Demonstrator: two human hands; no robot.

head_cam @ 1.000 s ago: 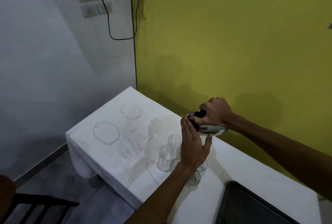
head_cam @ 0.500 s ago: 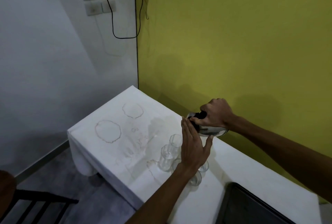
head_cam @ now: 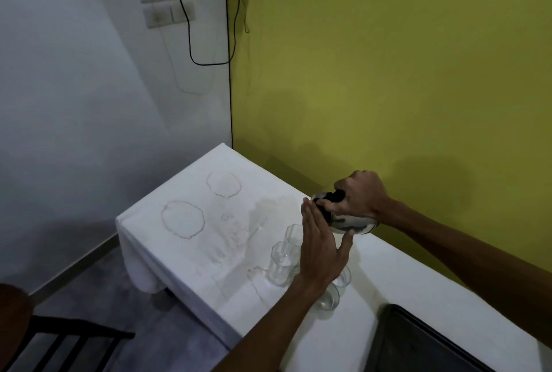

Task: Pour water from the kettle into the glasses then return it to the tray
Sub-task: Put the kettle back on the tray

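Note:
A shiny steel kettle [head_cam: 354, 222] with a black handle is tilted over a cluster of clear glasses [head_cam: 280, 264] on the white-clothed table [head_cam: 185, 252]. My right hand [head_cam: 358, 195] grips the kettle's black handle from above. My left hand [head_cam: 321, 247] is flat with fingers together, its palm against the kettle's front and lid. It hides part of the glasses; two more glasses [head_cam: 330, 300] show beside my left wrist. The dark tray [head_cam: 418, 341] lies at the lower right, with nothing seen on it.
The cloth bears brown ring stains [head_cam: 183, 219] at its far left. A yellow wall runs close behind the table, and a black cable [head_cam: 191, 28] hangs on the white wall. A dark chair [head_cam: 59, 344] stands at the lower left.
Both hands and the kettle hold nearly the same pose over the glasses; only the head camera has shifted slightly.

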